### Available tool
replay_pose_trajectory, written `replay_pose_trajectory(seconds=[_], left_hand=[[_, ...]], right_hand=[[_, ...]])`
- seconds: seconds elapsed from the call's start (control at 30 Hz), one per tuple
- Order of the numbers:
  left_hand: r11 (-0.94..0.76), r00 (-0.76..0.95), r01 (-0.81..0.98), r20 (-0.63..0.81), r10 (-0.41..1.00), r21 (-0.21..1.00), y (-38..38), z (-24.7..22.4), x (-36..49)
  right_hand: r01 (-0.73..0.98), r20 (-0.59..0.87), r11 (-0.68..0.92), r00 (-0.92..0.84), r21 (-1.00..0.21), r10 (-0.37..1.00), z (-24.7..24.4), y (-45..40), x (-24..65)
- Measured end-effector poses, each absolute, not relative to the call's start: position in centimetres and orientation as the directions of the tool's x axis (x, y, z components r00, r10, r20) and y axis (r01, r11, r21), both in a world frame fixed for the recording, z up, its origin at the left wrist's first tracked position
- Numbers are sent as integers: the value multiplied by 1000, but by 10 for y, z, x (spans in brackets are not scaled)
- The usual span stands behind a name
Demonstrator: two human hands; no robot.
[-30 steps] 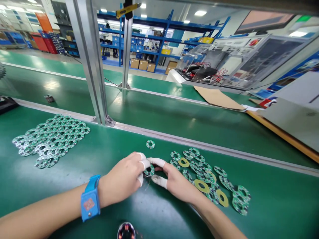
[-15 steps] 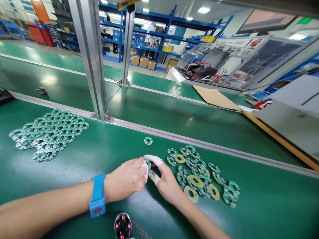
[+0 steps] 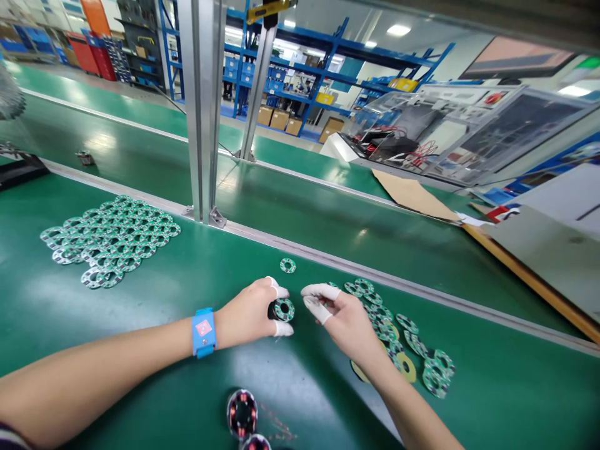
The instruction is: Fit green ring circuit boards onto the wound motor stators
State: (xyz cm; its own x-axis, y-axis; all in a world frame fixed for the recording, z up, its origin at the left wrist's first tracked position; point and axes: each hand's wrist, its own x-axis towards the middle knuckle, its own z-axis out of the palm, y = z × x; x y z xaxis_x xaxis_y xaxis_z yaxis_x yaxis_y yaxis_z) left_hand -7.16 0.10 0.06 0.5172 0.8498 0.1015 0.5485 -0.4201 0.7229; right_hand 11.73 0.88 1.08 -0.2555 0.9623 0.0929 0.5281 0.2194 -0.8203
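- Left hand (image 3: 250,312) held, between finger and thumb, a dark round part (image 3: 272,311) faced with a green ring board (image 3: 290,311), well in from the counter's (image 3: 197,406) far edge
- Right hand (image 3: 342,322) hung beside it, fingers narrow, contents impossible to tell
- Loose ring (image 3: 293,267) lay nearer that edge

Thick metal post (image 3: 201,125), thinner post (image 3: 257,87) behind with a yellow cutter (image 3: 269,10) near its top, blue shelves (image 3: 365,52), cardboard boxes (image 3: 280,120) below, machine (image 3: 501,134) with clear cover (image 3: 375,112) and red wires (image 3: 424,152), flat cardboard sheet (image 3: 412,195), screen (image 3: 520,56) at upper right
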Motion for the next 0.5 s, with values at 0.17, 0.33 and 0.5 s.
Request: replay_pose_trajectory(seconds=[0.17, 0.33, 0.5], left_hand=[[-455, 509, 557, 148, 848, 694, 4, -5, -67], [-455, 495, 563, 159, 854, 690, -2, -8, -66], [-481, 486, 558, 204, 850, 676, 23, -2, -72]], right_hand=[[660, 151, 328, -311, -676, 938, 9, 1, 102], [747, 176, 381, -342, -544, 923, 6, 0, 100], [785, 239, 404, -327, -471, 914, 13, -8, 101]])
